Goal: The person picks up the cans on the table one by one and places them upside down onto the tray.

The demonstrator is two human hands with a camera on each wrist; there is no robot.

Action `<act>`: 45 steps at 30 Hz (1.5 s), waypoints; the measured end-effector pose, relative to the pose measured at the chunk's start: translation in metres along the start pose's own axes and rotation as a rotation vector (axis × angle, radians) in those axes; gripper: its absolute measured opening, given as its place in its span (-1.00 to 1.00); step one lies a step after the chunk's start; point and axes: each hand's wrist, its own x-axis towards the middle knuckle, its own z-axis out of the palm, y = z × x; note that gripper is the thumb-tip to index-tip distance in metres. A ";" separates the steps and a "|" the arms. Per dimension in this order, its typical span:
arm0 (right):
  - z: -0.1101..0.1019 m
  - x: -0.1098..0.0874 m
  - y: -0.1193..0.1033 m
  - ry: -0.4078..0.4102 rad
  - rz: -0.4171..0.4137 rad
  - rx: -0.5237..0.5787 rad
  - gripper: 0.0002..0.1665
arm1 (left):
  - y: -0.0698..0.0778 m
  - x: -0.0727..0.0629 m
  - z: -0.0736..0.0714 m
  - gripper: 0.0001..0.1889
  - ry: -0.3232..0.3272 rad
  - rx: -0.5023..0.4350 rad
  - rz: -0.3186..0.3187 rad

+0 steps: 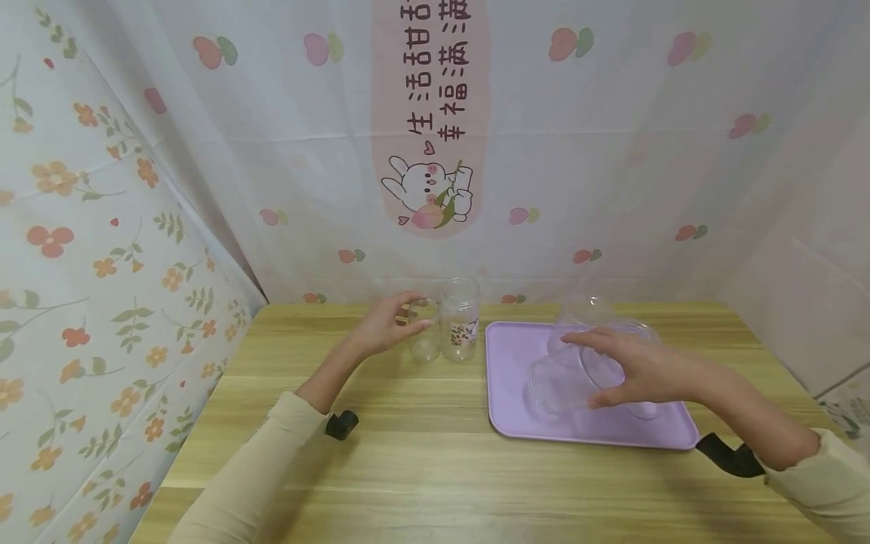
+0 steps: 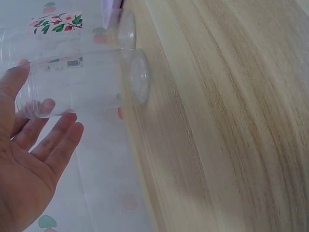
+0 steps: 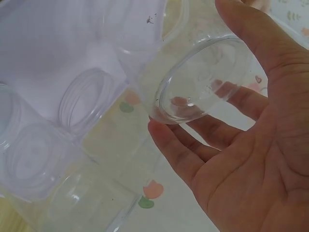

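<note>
In the head view, your right hand (image 1: 642,369) hides part of the tray (image 1: 513,355); the top edge crops the writing (image 1: 454,92). Left wrist view: your left hand (image 2: 29,164) is cut off.

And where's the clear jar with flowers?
In the head view, the flowery clear jar stands on the wooden table, left of the rectangular lilac tray, right of the clear jar at the left hand.

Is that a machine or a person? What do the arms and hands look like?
A person: the left hand and right hand are bare, without gloves. Pale beige sleeves leave the forearms partly uncovered. A black piece shows near each sleeve's end; what it is, I cannot tell.
</note>
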 end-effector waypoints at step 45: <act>-0.016 -0.001 0.006 -0.103 0.105 -0.072 0.06 | 0.006 0.001 0.000 -0.41 -0.025 0.024 -0.044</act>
